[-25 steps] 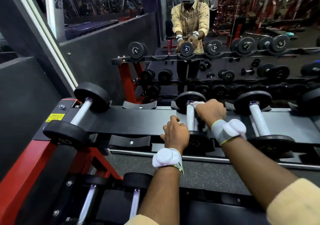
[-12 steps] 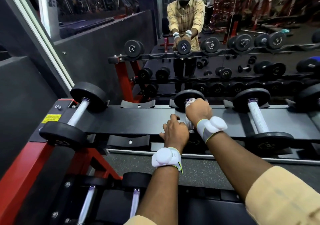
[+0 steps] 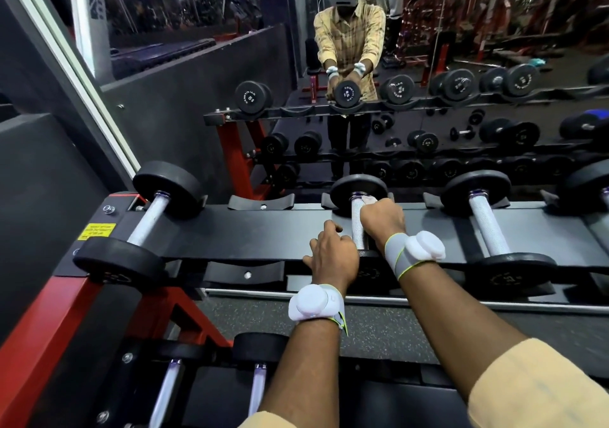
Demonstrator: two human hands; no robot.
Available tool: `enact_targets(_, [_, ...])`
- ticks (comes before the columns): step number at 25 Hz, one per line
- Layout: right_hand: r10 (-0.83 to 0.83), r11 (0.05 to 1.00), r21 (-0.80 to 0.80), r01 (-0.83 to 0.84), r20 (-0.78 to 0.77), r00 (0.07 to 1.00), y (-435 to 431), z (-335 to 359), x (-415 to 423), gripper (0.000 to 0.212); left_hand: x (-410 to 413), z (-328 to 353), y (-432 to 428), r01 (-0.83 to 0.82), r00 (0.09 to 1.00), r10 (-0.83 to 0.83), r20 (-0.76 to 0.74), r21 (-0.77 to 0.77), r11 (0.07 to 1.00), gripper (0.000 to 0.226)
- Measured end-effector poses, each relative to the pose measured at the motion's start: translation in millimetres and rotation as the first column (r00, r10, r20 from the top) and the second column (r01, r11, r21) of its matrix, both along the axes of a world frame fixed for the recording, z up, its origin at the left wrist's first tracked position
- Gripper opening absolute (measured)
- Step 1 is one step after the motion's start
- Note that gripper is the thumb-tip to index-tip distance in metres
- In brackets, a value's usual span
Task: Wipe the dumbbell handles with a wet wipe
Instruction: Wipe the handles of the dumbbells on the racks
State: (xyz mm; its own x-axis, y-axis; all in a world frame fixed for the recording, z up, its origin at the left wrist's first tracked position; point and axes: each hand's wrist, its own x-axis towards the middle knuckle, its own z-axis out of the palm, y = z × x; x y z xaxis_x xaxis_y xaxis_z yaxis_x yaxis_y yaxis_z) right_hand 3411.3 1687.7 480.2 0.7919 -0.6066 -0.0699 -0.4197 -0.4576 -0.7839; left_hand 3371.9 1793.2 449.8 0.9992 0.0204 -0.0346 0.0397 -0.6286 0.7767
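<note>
The right grip (image 3: pixel 382 221) is curled round the handle (image 3: pixel 357 229), with the wipe (image 3: pixel 369 200) bunched at its far side; the handle's long axis runs straight away, bare steel showing nearer than the grip; the left grip (image 3: pixel 333 256) sits just left, fingers bent, and I cannot tell whether it holds anything.

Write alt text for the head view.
Right hand wraps a white wet wipe around the steel handle of the middle dumbbell on a black rack; left hand rests at its near end. A left dumbbell and a right dumbbell flank it, and a mirror behind reflects the person.
</note>
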Motion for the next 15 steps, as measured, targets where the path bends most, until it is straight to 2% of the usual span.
enact_targets(4, [-0.072, 0.997, 0.039, 0.069, 0.092, 0.993, 0, -2, 5, 0.034, 0, 1, 0, 0.0, 1.0, -0.001, 0.015, 0.016, 1.0, 0.028])
enact_targets(6, [-0.006, 0.999, -0.04, 0.009, 0.068, 0.998, -5, -4, 4, 0.03, 0, 0, 0, -0.004, 1.0, 0.004, 0.011, 0.018, 1.0, 0.028])
enact_targets(9, [0.109, 0.99, -0.082, -0.113, -0.053, 0.993, -22, -9, 2, 0.037, 0, -1, 0, -0.006, 1.0, 0.006, 0.01, 0.021, 1.0, 0.027])
enact_targets(13, [0.033, 0.999, -0.029, -0.03, 0.101, 0.994, -17, -3, 6, 0.029, -2, 1, -1, -0.009, 1.0, 0.008, 0.019, 0.036, 0.999, 0.026])
enact_targets(15, [0.128, 0.989, -0.084, -0.126, 0.024, 0.991, -15, -2, 6, 0.029, 0, 0, 2, -0.015, 1.0, 0.014, 0.012, 0.04, 0.999, 0.026])
